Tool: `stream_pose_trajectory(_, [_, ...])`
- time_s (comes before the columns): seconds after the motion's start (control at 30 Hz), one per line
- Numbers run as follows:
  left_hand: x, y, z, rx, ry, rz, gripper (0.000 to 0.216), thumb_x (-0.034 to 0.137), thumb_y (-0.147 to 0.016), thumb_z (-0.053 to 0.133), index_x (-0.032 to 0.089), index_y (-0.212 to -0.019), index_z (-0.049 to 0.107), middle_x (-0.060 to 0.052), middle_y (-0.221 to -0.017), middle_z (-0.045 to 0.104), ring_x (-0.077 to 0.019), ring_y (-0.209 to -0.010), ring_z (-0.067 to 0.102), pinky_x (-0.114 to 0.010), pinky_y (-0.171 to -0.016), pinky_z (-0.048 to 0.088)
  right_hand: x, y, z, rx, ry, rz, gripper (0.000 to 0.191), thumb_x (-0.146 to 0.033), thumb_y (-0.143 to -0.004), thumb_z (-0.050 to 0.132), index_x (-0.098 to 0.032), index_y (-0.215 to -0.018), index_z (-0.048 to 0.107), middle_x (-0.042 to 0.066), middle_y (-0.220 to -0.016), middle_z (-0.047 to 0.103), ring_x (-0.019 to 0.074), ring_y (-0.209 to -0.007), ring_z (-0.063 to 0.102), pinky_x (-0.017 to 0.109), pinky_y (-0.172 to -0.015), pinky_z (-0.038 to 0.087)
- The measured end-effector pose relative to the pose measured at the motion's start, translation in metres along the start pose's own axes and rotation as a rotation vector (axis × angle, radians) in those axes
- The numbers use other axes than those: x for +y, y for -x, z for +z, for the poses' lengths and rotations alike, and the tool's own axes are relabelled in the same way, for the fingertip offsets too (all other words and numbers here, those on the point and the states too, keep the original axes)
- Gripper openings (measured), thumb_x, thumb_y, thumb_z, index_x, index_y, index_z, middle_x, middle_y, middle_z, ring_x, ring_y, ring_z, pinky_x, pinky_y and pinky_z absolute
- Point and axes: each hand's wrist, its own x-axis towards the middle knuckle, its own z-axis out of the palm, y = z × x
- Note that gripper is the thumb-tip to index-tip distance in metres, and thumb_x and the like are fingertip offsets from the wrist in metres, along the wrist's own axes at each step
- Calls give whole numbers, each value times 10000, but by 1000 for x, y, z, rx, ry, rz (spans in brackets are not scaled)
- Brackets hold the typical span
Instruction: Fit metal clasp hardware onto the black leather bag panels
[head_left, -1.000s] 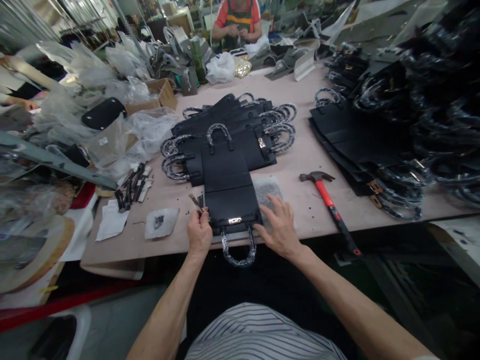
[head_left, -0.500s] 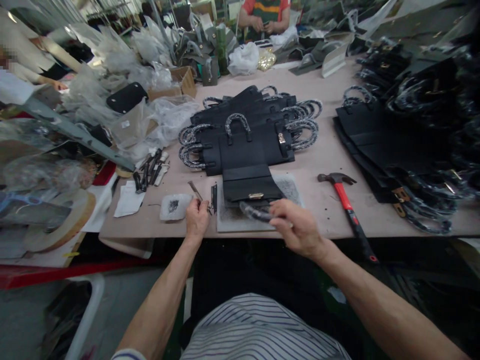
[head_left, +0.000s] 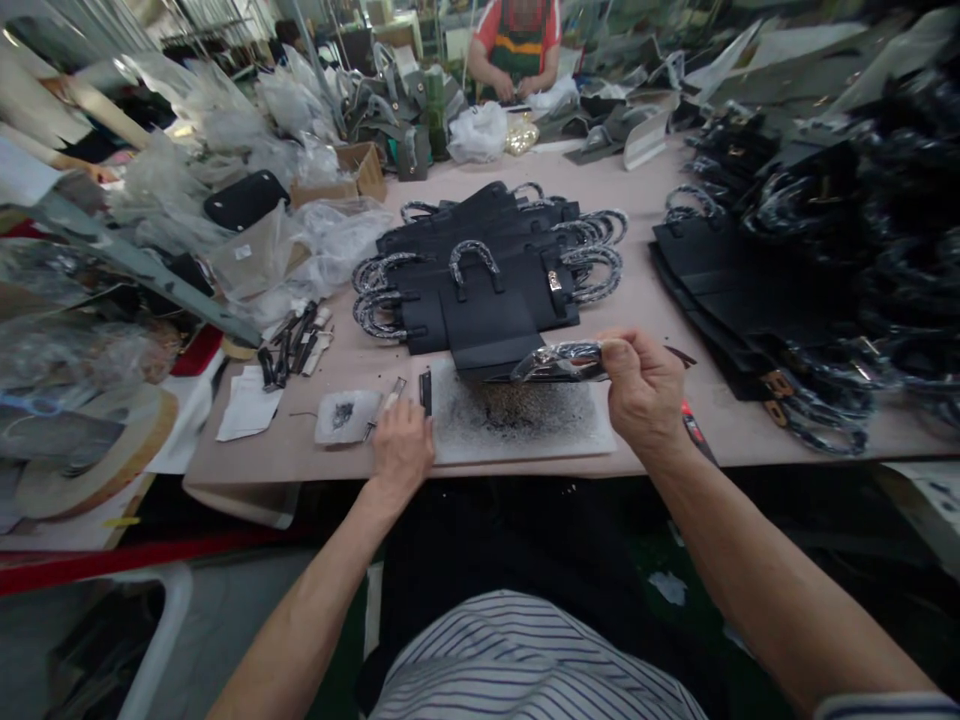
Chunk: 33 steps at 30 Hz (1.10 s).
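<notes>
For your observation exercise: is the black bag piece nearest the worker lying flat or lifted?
Lifted: the right hand holds its wrapped handle, raising the black bag piece off the white pad.

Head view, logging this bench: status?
Right hand lifts bag panel by wrapped handle. Left hand on small tool. Hammer behind right hand.

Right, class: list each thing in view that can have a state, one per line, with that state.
Right hand: shut on the wrapped handle.
Wrapped handle: lifted, folded back over the bag panel.
Bag panel: lying flat on the stack.
Left hand: resting on the table by the white pad.
White pad: flat, speckled with black bits.
Hammer: lying down, mostly hidden.
</notes>
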Motion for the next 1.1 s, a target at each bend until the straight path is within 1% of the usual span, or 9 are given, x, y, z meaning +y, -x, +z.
stream_pose_trajectory(0.07, [20,17,14,-28,84,238,350,286,-972,476,152,-1261,620,-187,-1429,567,-334,-1379,495,-506,-1165,397,0,2,0,15,-10,12,366,-531,-1020,517,-233,-852,647,-10,-733,615,156,-668,567,305,-657,477])
stream_pose_trajectory(0.13, [36,31,30,-70,101,346,494,332,-962,524,129,-1411,512,-191,-1535,471,-348,-1478,372,-540,-1214,330,2,3,0,31,-11,28,370,-536,-1018,520,-232,-847,645,-8,-739,623,158,-680,575,304,-665,478])
stream_pose_trajectory(0.27, [58,43,53,-62,30,288,740,377,-926,601,15,-1518,342,-290,-1601,318,-436,-1524,233,-617,-1208,288,4,8,1,51,-49,45,374,-529,-1017,529,-220,-841,645,-9,-743,621,149,-695,585,287,-671,472])
stream_pose_trajectory(0.47, [85,52,63,-55,-9,306,769,363,-894,670,-49,-1474,380,-349,-1567,329,-470,-1504,255,-621,-1195,308,3,13,6,59,-124,59,348,-498,-1012,554,-205,-846,642,-13,-742,596,141,-686,534,289,-697,450])
stream_pose_trajectory(0.6, [108,55,69,-49,-5,324,739,389,-909,654,-30,-1467,410,-309,-1574,353,-463,-1504,260,-622,-1197,308,4,14,6,63,-151,58,326,-478,-1010,565,-209,-841,639,-17,-748,592,139,-699,530,286,-704,439])
stream_pose_trajectory(0.73, [128,46,74,-53,4,368,696,410,-943,605,9,-1480,416,-265,-1586,367,-426,-1494,309,-604,-1216,289,4,15,6,65,-158,65,313,-479,-1009,563,-216,-859,643,-12,-777,620,149,-731,558,291,-707,442])
stream_pose_trajectory(0.9, [147,35,80,-38,2,437,660,449,-960,572,65,-1481,442,-205,-1586,400,-431,-1493,305,-617,-1217,270,5,17,6,68,-165,76,304,-479,-1004,566,-225,-855,639,-13,-780,614,151,-730,556,290,-712,450])
stream_pose_trajectory(1.0, [149,32,83,-26,-9,473,665,447,-959,578,69,-1486,431,-203,-1588,397,-431,-1486,315,-603,-1206,288,2,23,4,11,-184,75,270,-449,-1006,566,-223,-869,621,4,-853,636,162,-787,580,299,-748,465])
stream_pose_trajectory(1.1, [141,34,82,-22,-13,498,675,434,-951,603,91,-1499,413,-189,-1591,396,-418,-1466,355,-577,-1199,314,-4,36,-1,-125,-166,61,215,-378,-1019,548,-217,-888,602,26,-909,638,175,-847,596,310,-777,474])
